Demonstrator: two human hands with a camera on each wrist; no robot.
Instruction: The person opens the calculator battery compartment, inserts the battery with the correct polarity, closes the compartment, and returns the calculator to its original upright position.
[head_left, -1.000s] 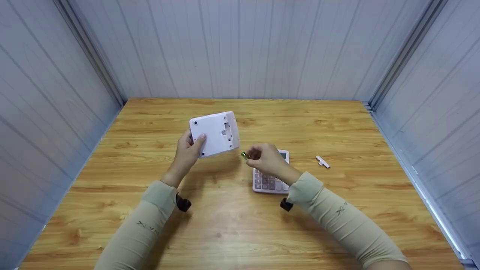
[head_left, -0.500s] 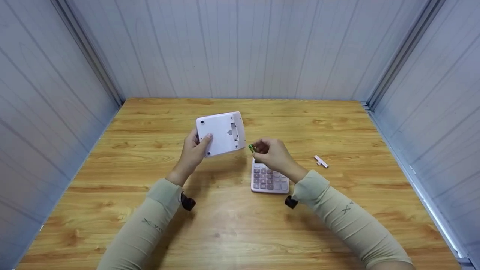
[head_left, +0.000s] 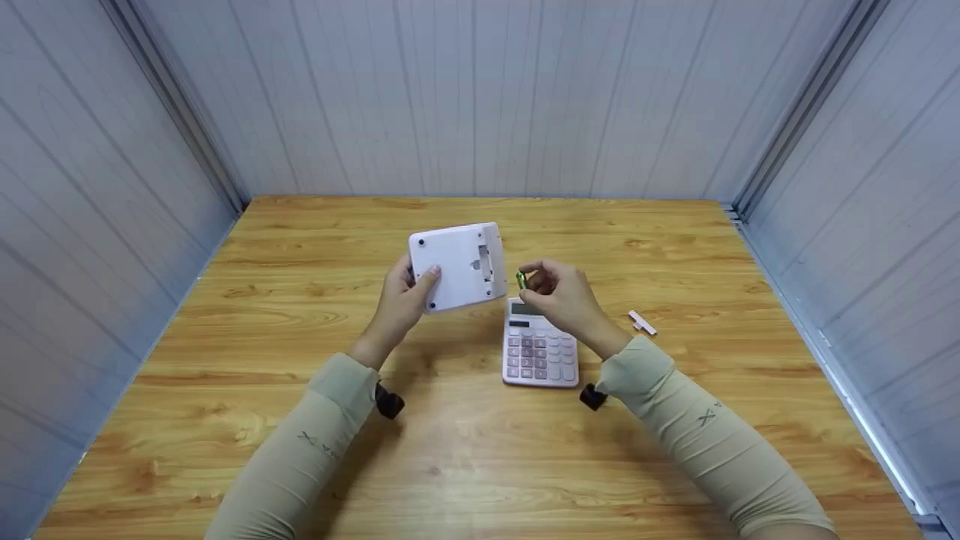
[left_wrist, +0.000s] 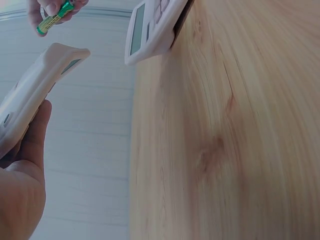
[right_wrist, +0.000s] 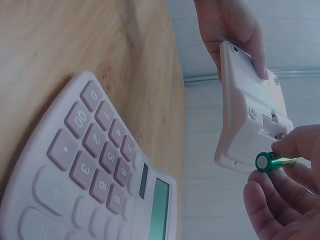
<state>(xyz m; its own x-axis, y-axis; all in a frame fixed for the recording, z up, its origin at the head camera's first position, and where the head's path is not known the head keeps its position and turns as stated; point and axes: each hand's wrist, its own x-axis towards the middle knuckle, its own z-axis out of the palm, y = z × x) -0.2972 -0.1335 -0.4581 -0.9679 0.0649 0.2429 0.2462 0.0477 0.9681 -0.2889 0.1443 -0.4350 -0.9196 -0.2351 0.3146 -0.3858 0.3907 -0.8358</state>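
My left hand (head_left: 401,304) grips a pale calculator (head_left: 457,270) held up above the table, its back toward me and the thumb across it. Near its right end the battery compartment (head_left: 485,262) lies uncovered; in the right wrist view the bay (right_wrist: 272,127) shows a metal contact. Just to the right, my right hand (head_left: 562,296) pinches a small green battery (right_wrist: 270,162) between thumb and fingers, a short gap away from the calculator. Below the right hand, a second calculator (head_left: 540,360) lies face up on the table, its upper right corner hidden by that hand.
A small white battery cover (head_left: 642,323) lies on the wooden table (head_left: 480,465) to the right of the second calculator. Pale panel walls (head_left: 480,97) close off the back and both sides.
The left hand with its calculator has moved to the right. My right hand has shifted up and right with the battery, which now stands more upright, uncovering the second calculator's screen.
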